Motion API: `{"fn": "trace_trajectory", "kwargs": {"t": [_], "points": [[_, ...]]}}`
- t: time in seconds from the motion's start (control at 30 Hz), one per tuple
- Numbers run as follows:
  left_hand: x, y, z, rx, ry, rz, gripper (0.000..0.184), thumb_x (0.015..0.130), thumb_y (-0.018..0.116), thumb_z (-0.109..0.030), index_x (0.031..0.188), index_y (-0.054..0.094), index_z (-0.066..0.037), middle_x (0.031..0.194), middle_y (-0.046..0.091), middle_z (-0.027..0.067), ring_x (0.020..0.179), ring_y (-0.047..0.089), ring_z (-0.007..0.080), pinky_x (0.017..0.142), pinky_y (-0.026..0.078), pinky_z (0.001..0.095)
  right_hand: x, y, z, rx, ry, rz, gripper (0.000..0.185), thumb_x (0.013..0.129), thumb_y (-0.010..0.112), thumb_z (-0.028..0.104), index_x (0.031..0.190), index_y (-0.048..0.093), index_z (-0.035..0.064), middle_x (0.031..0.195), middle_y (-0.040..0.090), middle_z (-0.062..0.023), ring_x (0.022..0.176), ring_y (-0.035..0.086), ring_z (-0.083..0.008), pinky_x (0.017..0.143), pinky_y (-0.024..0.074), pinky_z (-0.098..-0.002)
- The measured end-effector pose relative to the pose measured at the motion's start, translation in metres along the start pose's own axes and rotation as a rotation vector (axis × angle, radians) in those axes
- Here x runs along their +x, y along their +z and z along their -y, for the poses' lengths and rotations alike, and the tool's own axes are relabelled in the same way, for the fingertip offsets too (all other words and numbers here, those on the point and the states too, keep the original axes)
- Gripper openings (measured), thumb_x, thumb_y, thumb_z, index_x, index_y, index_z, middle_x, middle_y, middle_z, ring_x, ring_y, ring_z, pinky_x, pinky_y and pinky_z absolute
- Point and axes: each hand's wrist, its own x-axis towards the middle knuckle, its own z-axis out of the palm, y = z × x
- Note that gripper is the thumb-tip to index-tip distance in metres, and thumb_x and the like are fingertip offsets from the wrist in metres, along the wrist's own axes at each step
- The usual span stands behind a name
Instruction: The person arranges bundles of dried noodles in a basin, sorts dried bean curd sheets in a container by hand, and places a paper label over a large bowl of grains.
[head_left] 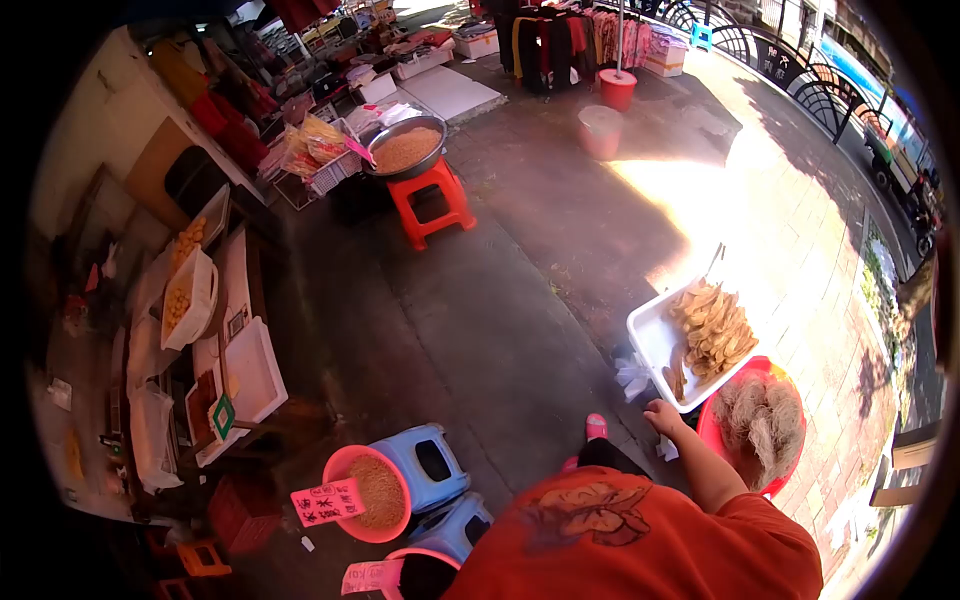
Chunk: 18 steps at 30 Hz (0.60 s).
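Observation:
My right hand (661, 417) is beside the near left corner of a white tray (652, 338). Its fingers look curled, but whatever they may hold is too small to make out. Heaped in the tray's right part are brown, curved, dried-looking pieces (712, 330). Thin clear plastic (631, 376) hangs at the tray's left edge, and a small white scrap (667, 449) shows just below my hand. Right of my forearm, a red basin (712, 425) holds a tangled beige fibrous bundle (762, 420). My left hand is out of view.
A pink basin of grain (376, 495) sits by blue stools (420, 468) at lower left. Ahead, a red stool (432, 203) carries a metal bowl (408, 148). A stall table with trays (255, 370) lines the left; red buckets (617, 90) stand farther off.

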Motion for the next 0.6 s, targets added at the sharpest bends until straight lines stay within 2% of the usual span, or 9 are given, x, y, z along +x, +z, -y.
{"fn": "trace_trajectory", "kwargs": {"t": [0.1, 0.17, 0.23, 0.37, 0.4, 0.47, 0.5, 0.53, 0.6], "points": [[0.016, -0.008, -0.004, -0.048, -0.037, -0.006, 0.04, 0.084, 0.057, -0.038, 0.086, 0.061, 0.002, 0.078, 0.06, 0.0147, 0.073, 0.059, 0.0242, 0.065, 0.046, 0.0364, 0.013, 0.013, -0.008, -0.132, -0.027, 0.141, 0.042, 0.078, 0.066, 0.026, 0.11, 0.059, -0.0005, 0.101, 0.065, -0.0157, 0.093, 0.063, -0.026, 0.082, 0.049, -0.0345], [0.032, -0.015, -0.007, -0.062, -0.065, -0.013, 0.04, 0.084, 0.058, -0.037, 0.085, 0.062, 0.002, 0.076, 0.06, 0.0142, 0.072, 0.059, 0.0238, 0.064, 0.045, 0.0361, 0.026, 0.025, -0.025, -0.188, 0.018, 0.295, 0.043, 0.075, 0.068, 0.028, 0.107, 0.061, 0.0001, 0.098, 0.066, -0.0138, 0.09, 0.064, -0.0248, 0.08, 0.05, -0.0339], [0.049, -0.022, -0.015, -0.061, -0.104, -0.011, 0.039, 0.084, 0.058, -0.037, 0.084, 0.062, 0.002, 0.074, 0.059, 0.0138, 0.07, 0.058, 0.0233, 0.062, 0.045, 0.0358, 0.042, 0.031, -0.024, -0.439, 0.072, 0.438, 0.042, 0.072, 0.069, 0.034, 0.1, 0.065, 0.0039, 0.089, 0.067, -0.0131, 0.084, 0.065, -0.025, 0.075, 0.0501, -0.0343], [0.108, -0.051, -0.06, -0.055, -0.145, -0.045, 0.038, 0.085, 0.058, -0.036, 0.082, 0.062, 0.002, 0.071, 0.059, 0.0129, 0.066, 0.058, 0.0225, 0.06, 0.045, 0.0353, 0.108, 0.047, -0.033, -0.516, 0.008, 0.446, 0.036, 0.071, 0.066, 0.036, 0.093, 0.068, 0.0071, 0.088, 0.067, -0.0138, 0.085, 0.064, -0.0294, 0.076, 0.0495, -0.0377], [0.121, -0.064, -0.074, -0.048, -0.151, -0.057, 0.038, 0.085, 0.058, -0.036, 0.081, 0.062, 0.002, 0.07, 0.058, 0.0127, 0.065, 0.057, 0.0223, 0.059, 0.045, 0.0351, 0.13, 0.043, -0.013, -0.505, -0.046, 0.39, 0.035, 0.072, 0.064, 0.035, 0.092, 0.068, 0.0067, 0.089, 0.067, -0.0147, 0.086, 0.064, -0.03, 0.077, 0.0495, -0.0379], [0.15, -0.09, -0.101, -0.05, -0.133, -0.091, 0.038, 0.085, 0.058, -0.036, 0.08, 0.062, 0.001, 0.068, 0.058, 0.0123, 0.064, 0.057, 0.0218, 0.058, 0.045, 0.0349, 0.163, 0.05, 0.022, -0.506, 0.044, 0.339, 0.033, 0.074, 0.059, 0.033, 0.089, 0.069, 0.0054, 0.091, 0.067, -0.0161, 0.087, 0.064, -0.0309, 0.078, 0.0494, -0.0388], [0.162, -0.104, -0.117, -0.061, -0.113, -0.105, 0.038, 0.085, 0.058, -0.036, 0.079, 0.062, 0.001, 0.067, 0.058, 0.0121, 0.063, 0.057, 0.0216, 0.057, 0.044, 0.0347, 0.197, 0.052, 0.053, -0.529, 0.161, 0.318, 0.032, 0.075, 0.056, 0.031, 0.087, 0.069, 0.0046, 0.092, 0.067, -0.0167, 0.087, 0.064, -0.0313, 0.079, 0.0494, -0.0394], [0.174, -0.118, -0.131, -0.076, -0.099, -0.12, 0.038, 0.085, 0.058, -0.036, 0.079, 0.062, 0.001, 0.066, 0.058, 0.0119, 0.062, 0.057, 0.0214, 0.057, 0.044, 0.0346, 0.227, 0.05, 0.092, -0.587, 0.076, 0.365, 0.031, 0.074, 0.055, 0.028, 0.085, 0.069, 0.0031, 0.092, 0.066, -0.0184, 0.088, 0.064, -0.0324, 0.08, 0.0492, -0.0406], [0.193, -0.145, -0.156, -0.12, -0.066, -0.164, 0.037, 0.085, 0.058, -0.035, 0.077, 0.062, 0.001, 0.065, 0.057, 0.0114, 0.06, 0.057, 0.021, 0.055, 0.044, 0.0343, 0.256, 0.037, 0.218, -0.484, 0.092, 0.339, 0.032, 0.074, 0.053, 0.028, 0.083, 0.069, 0.0011, 0.091, 0.065, -0.0204, 0.091, 0.062, -0.0347, 0.082, 0.0487, -0.0419]]}}
